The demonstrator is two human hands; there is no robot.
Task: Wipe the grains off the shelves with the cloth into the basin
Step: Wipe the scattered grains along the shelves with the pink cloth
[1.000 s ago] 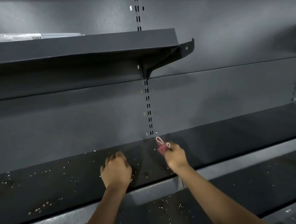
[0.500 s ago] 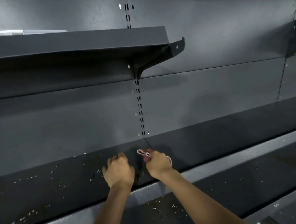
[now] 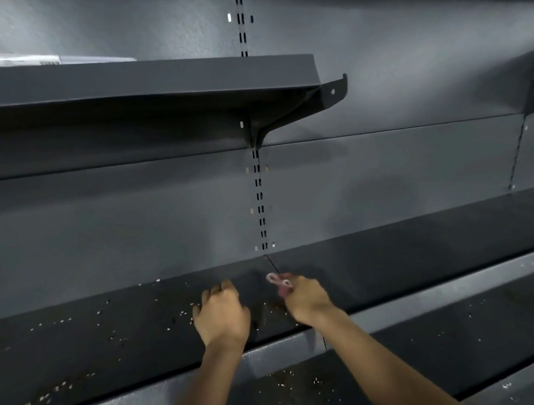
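On the far left of the middle shelf (image 3: 73,356), pale grains (image 3: 48,396) lie scattered, thickest near the front lip, thinner toward the centre. I note a clear packet (image 3: 12,61) on the upper shelf (image 3: 124,88) above, edge-on and hard to identify.

Moving right: the left hand (image 3: 222,316) rests on the shelf with its fingers curled under; I cannot tell whether it holds anything. It sits about where it was a second ago. Loose grains lie just beside it on its left.

Right of it, the right hand (image 3: 307,298) grips the cloth (image 3: 279,282), pinkish with a pale edge, bunched and pressed to the shelf just beside the seam between panels. Since a second ago this hand has swept leftward and closed the gap to the left hand. My read: the wipe is herding grains toward the centre, into a pile between the hands. The stretch of shelf to the right looks clean; the left stretch is not yet done.

Hard to make out: most of the cloth is hidden in the fist and blurred. The basin is not in view; a dim shape at the bottom left edge is cut off and I cannot name it. More grains sit on the lower shelf (image 3: 419,353) between the forearms.
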